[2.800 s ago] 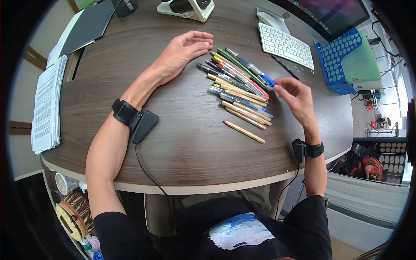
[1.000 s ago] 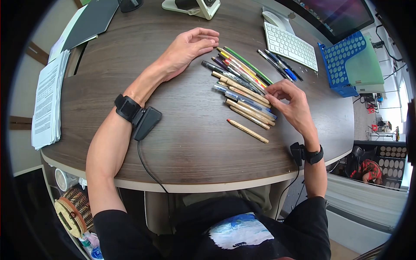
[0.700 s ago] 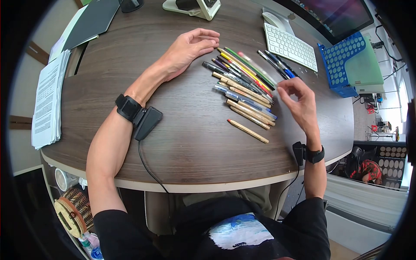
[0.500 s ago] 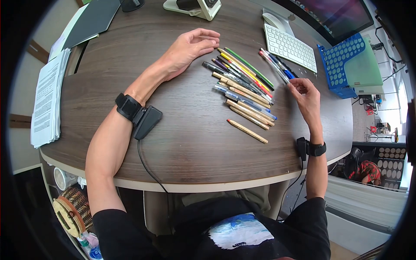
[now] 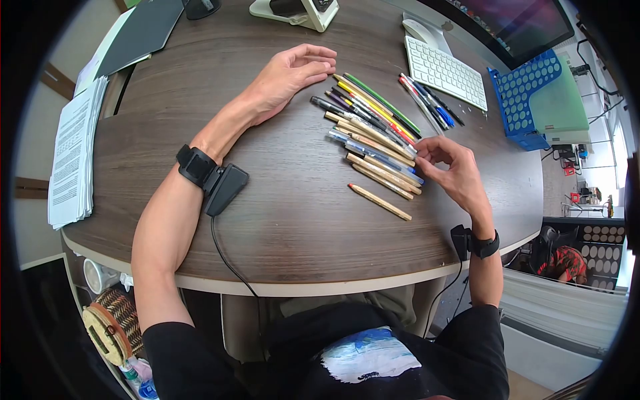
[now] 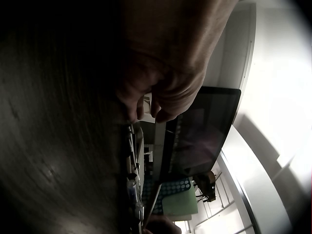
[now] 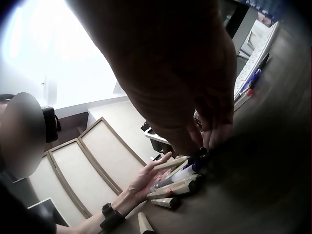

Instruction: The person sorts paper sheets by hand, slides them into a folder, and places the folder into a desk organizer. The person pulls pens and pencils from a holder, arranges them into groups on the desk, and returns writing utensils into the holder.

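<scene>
My left hand [image 5: 297, 70] rests on its side on the desk with relaxed fingers, beside the far end of the pile. Several wooden pencils [image 5: 383, 175] and pens lie side by side in that pile, mostly slanting the same way. At its near right end, my right hand [image 5: 453, 170] pinches the end of a pale, blurred pen [image 5: 400, 143]. In the left wrist view, a thin pale stick [image 6: 152, 204] slants up from the right hand's fingers. One red-tipped pencil [image 5: 380, 202] lies apart, closer to me. A smaller group of pens [image 5: 427, 103], one red-ended, lies next to the keyboard.
A white keyboard [image 5: 447, 72] and mouse [image 5: 418, 30] sit before the monitor [image 5: 513, 27]. A blue perforated file holder [image 5: 513, 100] stands at the right edge. Stacked papers [image 5: 77, 153] lie at the left. A cable [image 5: 230, 257] hangs from the left wrist camera over the desk edge.
My right hand has carried pens from the pile to the group by the keyboard, let go of a red-ended one there, and come back to the pile. The left hand has stayed put.
</scene>
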The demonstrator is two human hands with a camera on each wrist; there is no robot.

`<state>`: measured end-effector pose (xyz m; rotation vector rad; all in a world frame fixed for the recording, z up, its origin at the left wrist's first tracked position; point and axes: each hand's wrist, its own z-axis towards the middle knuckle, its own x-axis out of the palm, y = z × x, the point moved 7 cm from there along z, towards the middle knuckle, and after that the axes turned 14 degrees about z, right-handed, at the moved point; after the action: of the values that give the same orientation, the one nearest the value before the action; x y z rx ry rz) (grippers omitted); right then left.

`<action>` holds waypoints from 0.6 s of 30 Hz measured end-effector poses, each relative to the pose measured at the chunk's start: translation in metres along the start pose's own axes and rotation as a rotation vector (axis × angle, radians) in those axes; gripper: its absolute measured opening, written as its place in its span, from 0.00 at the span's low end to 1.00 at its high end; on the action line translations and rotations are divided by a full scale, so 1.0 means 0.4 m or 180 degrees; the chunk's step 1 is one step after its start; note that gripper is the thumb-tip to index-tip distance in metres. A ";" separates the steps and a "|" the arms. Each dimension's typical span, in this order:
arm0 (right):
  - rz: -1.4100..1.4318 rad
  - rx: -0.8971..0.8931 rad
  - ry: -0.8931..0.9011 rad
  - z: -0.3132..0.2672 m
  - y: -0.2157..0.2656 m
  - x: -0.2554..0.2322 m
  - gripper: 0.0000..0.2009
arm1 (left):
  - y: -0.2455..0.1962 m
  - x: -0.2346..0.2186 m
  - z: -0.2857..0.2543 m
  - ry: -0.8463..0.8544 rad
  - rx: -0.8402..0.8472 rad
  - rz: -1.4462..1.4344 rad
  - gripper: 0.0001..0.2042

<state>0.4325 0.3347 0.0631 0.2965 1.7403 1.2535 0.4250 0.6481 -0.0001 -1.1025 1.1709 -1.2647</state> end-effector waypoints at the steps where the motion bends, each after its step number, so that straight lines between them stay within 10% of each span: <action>1: -0.0003 -0.0003 -0.0001 -0.002 0.000 -0.003 0.10 | 0.000 0.000 0.001 -0.0001 0.0004 0.0000 0.22; 11: 0.0591 -0.0146 -0.0748 0.011 -0.059 -0.129 0.08 | 0.004 -0.001 0.004 0.0019 0.0040 -0.0003 0.21; 18: -0.1127 -0.0682 -0.0799 0.049 -0.041 -0.089 0.09 | 0.007 -0.001 0.004 0.0007 0.0015 0.0015 0.22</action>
<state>0.4719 0.3159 0.0680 0.0153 1.3604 1.0796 0.4269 0.6486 -0.0027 -1.0945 1.1712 -1.2648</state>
